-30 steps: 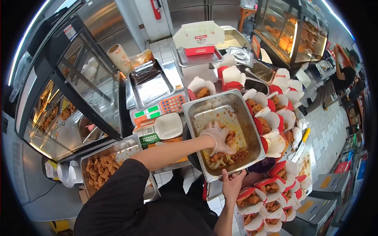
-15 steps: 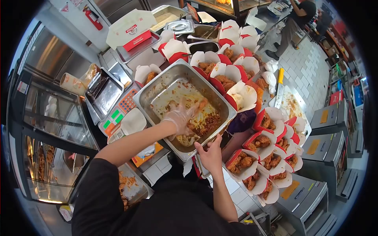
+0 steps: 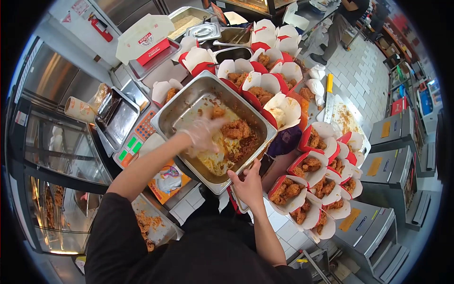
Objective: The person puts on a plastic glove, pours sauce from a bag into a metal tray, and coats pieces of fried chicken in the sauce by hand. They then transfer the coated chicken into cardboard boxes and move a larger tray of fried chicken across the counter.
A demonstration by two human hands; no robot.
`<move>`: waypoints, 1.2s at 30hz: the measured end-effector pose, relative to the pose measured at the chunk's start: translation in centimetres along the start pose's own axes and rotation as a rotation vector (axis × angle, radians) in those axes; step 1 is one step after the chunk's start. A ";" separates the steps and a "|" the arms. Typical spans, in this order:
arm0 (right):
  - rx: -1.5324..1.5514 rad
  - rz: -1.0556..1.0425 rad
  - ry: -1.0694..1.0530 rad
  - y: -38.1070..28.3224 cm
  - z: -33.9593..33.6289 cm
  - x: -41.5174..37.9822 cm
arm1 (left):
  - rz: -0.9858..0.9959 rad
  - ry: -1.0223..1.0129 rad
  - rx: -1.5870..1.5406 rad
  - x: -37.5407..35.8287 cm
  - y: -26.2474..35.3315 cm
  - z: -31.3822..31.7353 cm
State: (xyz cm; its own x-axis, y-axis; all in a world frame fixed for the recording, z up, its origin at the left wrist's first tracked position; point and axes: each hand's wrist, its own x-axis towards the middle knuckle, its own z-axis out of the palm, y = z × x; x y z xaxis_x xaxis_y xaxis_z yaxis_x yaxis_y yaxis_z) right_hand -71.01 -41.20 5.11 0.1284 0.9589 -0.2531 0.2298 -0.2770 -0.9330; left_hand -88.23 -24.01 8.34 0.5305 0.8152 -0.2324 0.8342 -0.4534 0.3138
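A deep steel pan point(image 3: 189, 91) sits tilted in front of me, with sauce, crumbs and a piece of fried chicken point(image 3: 235, 129) in it. My left hand point(image 3: 204, 134), in a clear plastic glove, is inside the pan with its fingers spread, just left of the chicken; it is blurred and seems to hold nothing. My bare right hand point(image 3: 248, 186) grips the pan's near right edge, thumb up by the rim. Red and white boxes point(image 3: 286, 110) stand close beside the pan's right side, several with fried chicken.
More filled boxes point(image 3: 326, 187) stand at the right. A knife point(image 3: 329, 97) lies on a white board point(image 3: 352, 118). At the left are a scale point(image 3: 144, 124), an empty tray point(image 3: 118, 120) and a glass display case point(image 3: 66, 146). A person point(image 3: 347, 23) stands at the back.
The chicken piece now shows clearly in the pan, and my left hand has lifted slightly and moved left. The whole view has shifted a little, while my right hand stays at the pan's edge.
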 end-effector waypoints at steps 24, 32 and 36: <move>-0.001 0.040 -0.012 -1.1 -0.7 0.1 | -0.063 0.136 0.547 3.1 -2.1 2.6; -0.028 0.078 -0.038 -2.0 -1.1 0.0 | 0.323 0.198 0.358 3.0 2.3 2.7; 0.007 0.039 -0.028 -1.2 -0.7 0.1 | 0.403 -0.055 0.559 4.0 3.4 4.2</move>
State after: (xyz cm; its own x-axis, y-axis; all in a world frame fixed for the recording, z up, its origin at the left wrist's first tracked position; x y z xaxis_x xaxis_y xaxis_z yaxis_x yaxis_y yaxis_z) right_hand -70.61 -40.85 6.37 0.1101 0.9486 -0.2967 0.2181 -0.3143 -0.9239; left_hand -82.68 -23.82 4.56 0.8097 0.5317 -0.2483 0.5153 -0.8467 -0.1325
